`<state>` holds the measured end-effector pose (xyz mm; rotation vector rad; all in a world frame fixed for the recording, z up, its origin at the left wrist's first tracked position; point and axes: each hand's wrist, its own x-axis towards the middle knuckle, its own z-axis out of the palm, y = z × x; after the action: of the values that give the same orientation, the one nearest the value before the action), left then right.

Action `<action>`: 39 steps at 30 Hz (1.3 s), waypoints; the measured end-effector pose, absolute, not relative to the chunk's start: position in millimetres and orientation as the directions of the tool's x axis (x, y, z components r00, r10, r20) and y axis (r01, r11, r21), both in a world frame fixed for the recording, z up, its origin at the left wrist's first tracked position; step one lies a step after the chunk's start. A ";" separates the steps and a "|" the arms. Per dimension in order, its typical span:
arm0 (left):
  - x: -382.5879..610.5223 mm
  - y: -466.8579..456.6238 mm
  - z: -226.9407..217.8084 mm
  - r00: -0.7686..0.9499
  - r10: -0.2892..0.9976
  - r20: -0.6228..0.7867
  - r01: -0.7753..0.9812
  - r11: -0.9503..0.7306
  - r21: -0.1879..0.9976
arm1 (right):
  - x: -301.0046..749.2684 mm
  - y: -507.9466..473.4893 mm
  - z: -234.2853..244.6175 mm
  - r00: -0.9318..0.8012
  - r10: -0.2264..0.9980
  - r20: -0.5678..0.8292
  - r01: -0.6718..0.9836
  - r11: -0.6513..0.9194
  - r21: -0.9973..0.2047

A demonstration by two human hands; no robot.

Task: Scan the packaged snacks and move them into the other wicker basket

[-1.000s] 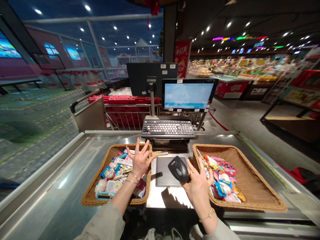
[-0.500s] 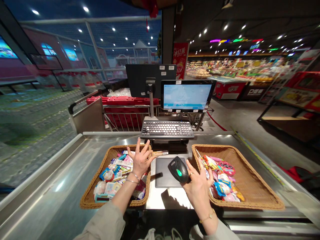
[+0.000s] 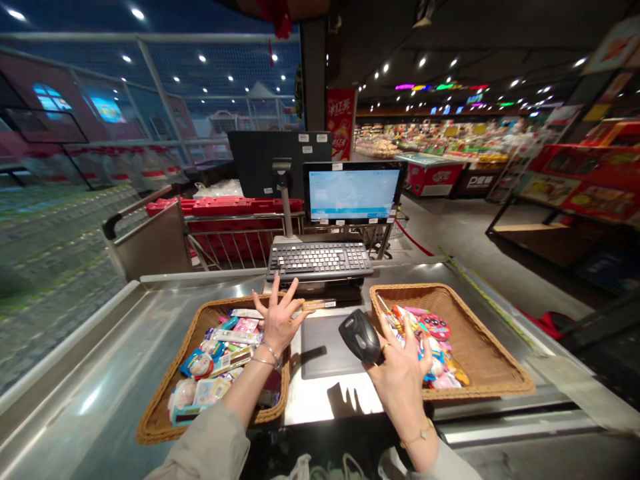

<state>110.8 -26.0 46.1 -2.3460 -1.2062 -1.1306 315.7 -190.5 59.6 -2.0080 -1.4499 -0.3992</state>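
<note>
My left hand (image 3: 280, 325) is palm down beside the left wicker basket (image 3: 165, 373). A slim brown packet (image 3: 320, 305) with a white barcode label sticks out between its thumb and index finger; the other fingers are spread. That basket holds several small wrapped sweets (image 3: 227, 337). My right hand (image 3: 400, 373) grips a black barcode scanner (image 3: 359, 335), its handle hidden by the hand. The fingers fan out over the near left side of the right wicker basket (image 3: 493, 360), where colourful candy packets (image 3: 435, 327) are heaped.
A grey pad (image 3: 325, 347) lies on the counter between the baskets. Behind it stand a keyboard (image 3: 320, 259), a lit screen (image 3: 353, 193) and a second monitor (image 3: 255, 163) turned away. A metal raised edge (image 3: 85, 340) borders the counter's left side.
The view has turned right, so baskets and screens sit further left. Both hands keep their grips; the scanner has turned slightly and its green light no longer shows.
</note>
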 end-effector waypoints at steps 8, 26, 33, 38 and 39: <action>141.8 -26.0 49.5 0.392 0.534 0.749 0.716 -0.689 0.117 | 336.8 -204.0 54.2 0.405 0.696 0.593 0.914 -0.309 -0.262; 219.5 -33.6 50.6 0.497 0.450 0.742 0.573 -0.812 0.109 | 381.5 -235.2 45.9 0.526 0.589 0.613 0.836 -0.489 -0.247; 244.2 -41.0 47.0 0.537 0.430 0.726 0.531 -0.841 0.105 | 403.9 -251.1 44.8 0.580 0.527 0.621 0.792 -0.544 -0.279; 261.6 -47.9 45.3 0.548 0.404 0.732 0.492 -0.864 0.108 | 417.6 -263.4 43.8 0.604 0.470 0.644 0.767 -0.563 -0.308; 265.0 -49.2 44.7 0.553 0.401 0.730 0.486 -0.867 0.109 | 420.1 -265.5 42.8 0.608 0.462 0.646 0.762 -0.568 -0.311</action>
<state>265.0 -49.2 44.7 -2.6740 -0.7663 -1.2160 420.1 -265.5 42.8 -2.2583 -0.9614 -0.6829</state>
